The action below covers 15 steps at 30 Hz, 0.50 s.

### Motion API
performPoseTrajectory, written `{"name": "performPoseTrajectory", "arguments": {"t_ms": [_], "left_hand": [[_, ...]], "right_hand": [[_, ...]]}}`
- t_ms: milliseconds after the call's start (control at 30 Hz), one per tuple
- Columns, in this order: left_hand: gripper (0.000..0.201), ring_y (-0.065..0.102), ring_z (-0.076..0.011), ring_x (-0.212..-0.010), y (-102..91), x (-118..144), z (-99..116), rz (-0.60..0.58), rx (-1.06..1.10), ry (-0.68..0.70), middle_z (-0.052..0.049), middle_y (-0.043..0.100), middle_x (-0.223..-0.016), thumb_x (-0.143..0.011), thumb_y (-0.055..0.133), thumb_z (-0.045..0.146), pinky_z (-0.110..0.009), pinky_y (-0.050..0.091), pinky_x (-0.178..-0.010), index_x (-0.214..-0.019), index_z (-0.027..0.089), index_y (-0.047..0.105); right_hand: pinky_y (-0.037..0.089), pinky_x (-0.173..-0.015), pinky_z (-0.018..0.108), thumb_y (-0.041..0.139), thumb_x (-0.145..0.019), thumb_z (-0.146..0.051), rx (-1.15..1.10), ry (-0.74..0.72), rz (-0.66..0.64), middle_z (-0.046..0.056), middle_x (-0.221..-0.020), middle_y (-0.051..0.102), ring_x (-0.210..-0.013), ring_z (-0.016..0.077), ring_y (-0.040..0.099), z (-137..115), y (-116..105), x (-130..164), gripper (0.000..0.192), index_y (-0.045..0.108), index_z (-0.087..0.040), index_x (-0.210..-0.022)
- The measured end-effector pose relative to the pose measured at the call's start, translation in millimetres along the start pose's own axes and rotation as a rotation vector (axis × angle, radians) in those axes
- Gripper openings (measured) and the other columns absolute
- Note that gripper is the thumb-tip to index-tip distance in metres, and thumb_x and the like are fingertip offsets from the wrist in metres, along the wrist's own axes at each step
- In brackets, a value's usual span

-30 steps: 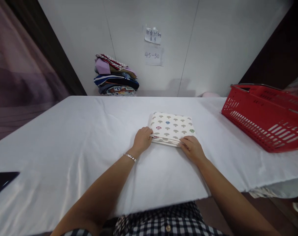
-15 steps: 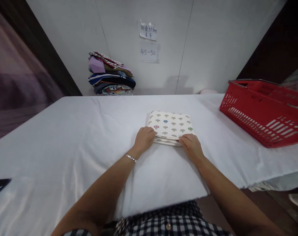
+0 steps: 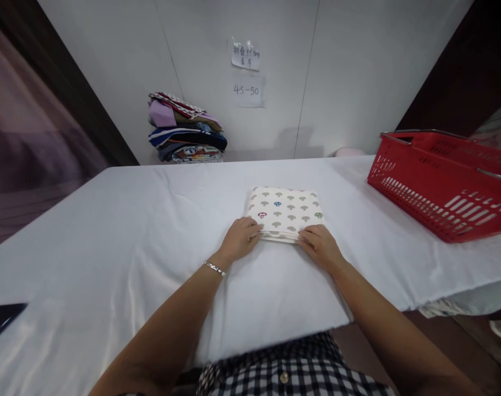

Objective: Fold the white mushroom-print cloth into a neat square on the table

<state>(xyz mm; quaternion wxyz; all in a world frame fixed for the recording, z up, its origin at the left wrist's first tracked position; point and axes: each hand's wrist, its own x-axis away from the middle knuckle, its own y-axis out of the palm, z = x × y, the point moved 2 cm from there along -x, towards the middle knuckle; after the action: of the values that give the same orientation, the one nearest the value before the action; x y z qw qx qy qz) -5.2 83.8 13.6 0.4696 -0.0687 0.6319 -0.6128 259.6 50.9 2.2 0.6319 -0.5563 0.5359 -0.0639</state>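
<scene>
A folded white cloth [image 3: 284, 212] printed with small mushrooms lies flat on the white-covered table. Most mushrooms are grey-brown; a few are red, blue or green. At its near left corner my left hand [image 3: 241, 237] is closed, thumb and fingers on the folded edge. My right hand [image 3: 321, 246] grips the near right corner in the same way. Between them, several stacked layers show along the front edge. The fingertips under the layers are partly hidden.
A red plastic basket [image 3: 436, 187] with metal handles stands at the right. A pile of folded fabrics [image 3: 186, 129] rises beyond the far left edge, against the wall. A dark flat object [image 3: 5, 319] lies at the near left. Paper signs [image 3: 249, 91] hang on the wall.
Along the near edge, the cloth's layers now sit closer together. Both hands keep their hold on the corners, and the left has shifted only slightly.
</scene>
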Motion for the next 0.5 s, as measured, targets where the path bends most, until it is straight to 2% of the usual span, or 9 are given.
{"name": "performPoseTrajectory", "arguments": {"t_ms": [200, 367, 500], "left_hand": [[0.019, 0.053, -0.0190, -0.090, 3.3, 0, 0, -0.026, -0.057, -0.009, -0.006, 0.062, -0.095, -0.087, 0.053, 0.028, -0.034, 0.042, -0.077, -0.103, 0.022, 0.062], [0.019, 0.055, -0.0190, -0.088, 5.8, -7, 4, 0.047, -0.161, -0.064, -0.006, 0.063, -0.092, -0.091, 0.047, 0.024, -0.034, 0.041, -0.075, -0.100, 0.021, 0.063], [0.018, 0.054, -0.0189, -0.084, 7.8, -9, 6, 0.044, -0.224, -0.047, -0.006, 0.063, -0.088, -0.091, 0.046, 0.023, -0.033, 0.039, -0.072, -0.095, 0.020, 0.064]], "right_hand": [[0.044, -0.074, 0.036, 0.046, -0.091, -0.024, 0.043, 0.002, 0.043, 0.007, -0.088, 0.064, -0.082, 0.0207, 0.054, -1, 2, -2, 0.021, 0.066, -0.021, -0.098], [0.042, -0.074, 0.035, 0.046, -0.092, -0.024, 0.115, 0.036, 0.147, 0.007, -0.087, 0.064, -0.082, 0.0202, 0.054, 1, 3, -3, 0.021, 0.066, -0.021, -0.097], [0.041, -0.075, 0.035, 0.046, -0.091, -0.022, 0.134, 0.021, 0.103, 0.007, -0.085, 0.064, -0.081, 0.0200, 0.053, 1, 6, -2, 0.020, 0.066, -0.020, -0.093]]}}
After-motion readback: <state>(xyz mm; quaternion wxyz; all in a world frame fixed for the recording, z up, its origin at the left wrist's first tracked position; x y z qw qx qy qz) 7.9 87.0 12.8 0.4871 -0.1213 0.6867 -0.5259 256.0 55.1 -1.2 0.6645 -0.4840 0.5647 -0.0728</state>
